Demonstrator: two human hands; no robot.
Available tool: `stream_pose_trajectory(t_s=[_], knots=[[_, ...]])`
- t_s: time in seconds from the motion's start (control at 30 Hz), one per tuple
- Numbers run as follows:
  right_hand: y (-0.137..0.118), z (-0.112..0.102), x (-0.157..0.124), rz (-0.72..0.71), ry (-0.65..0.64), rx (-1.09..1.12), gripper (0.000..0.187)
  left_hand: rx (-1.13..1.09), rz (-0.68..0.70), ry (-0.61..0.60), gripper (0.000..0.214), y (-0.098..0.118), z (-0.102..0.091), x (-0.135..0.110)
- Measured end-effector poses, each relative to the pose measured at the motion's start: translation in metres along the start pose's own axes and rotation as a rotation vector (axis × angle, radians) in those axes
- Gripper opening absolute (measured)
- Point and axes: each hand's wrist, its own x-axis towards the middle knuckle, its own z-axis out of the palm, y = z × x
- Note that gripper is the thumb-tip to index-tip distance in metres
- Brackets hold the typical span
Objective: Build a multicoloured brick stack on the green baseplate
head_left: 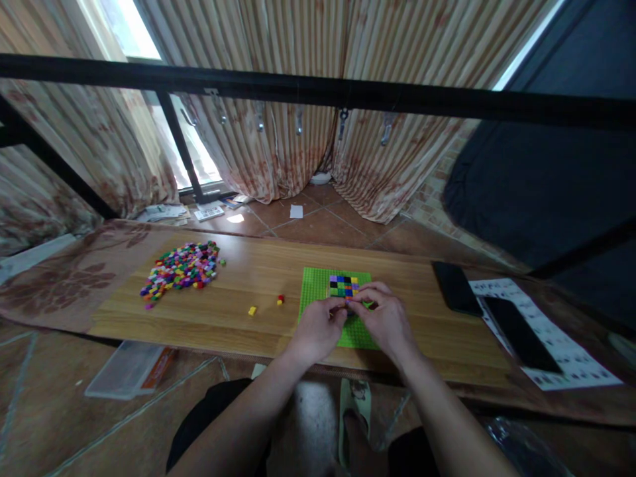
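Observation:
A green baseplate (317, 288) lies on the low wooden table (248, 331). A small patch of coloured bricks (343, 285) is fixed near its far edge. My left hand (318, 328) and my right hand (383, 317) meet over the plate just below that patch, fingertips pinched together. What they pinch is too small to name. A pile of loose coloured bricks (181, 266) lies at the left of the table. A yellow brick (252, 310) and a red and yellow brick (281, 299) lie between the pile and the plate.
Two dark phones (456, 286) (520, 333) lie at the right, one on a printed sheet (571, 358). A black bar (318, 89) crosses above, with curtains behind. A clear plastic box (124, 370) lies on the floor under the table's left.

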Motion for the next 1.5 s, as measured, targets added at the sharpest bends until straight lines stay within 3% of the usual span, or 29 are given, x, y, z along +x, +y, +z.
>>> stream_pose_trajectory(t_s=[0.33, 0.93, 1.3, 1.5], knots=[[0.005, 0.014, 0.001, 0.492, 0.018, 0.553, 0.022, 0.326, -0.027, 0.053, 0.033, 0.01, 0.003, -0.006], [-0.006, 0.03, 0.0, 0.664, 0.251, 0.759, 0.033, 0.44, 0.038, 0.067, 0.037, 0.005, 0.011, -0.007], [0.0, 0.037, 0.003, 0.622, 0.294, 0.726, 0.029, 0.526, 0.009, 0.052, 0.048, -0.003, 0.021, -0.008], [0.003, 0.038, 0.006, 0.594, 0.308, 0.669, 0.037, 0.541, -0.016, 0.054, 0.051, -0.002, 0.021, -0.009]])
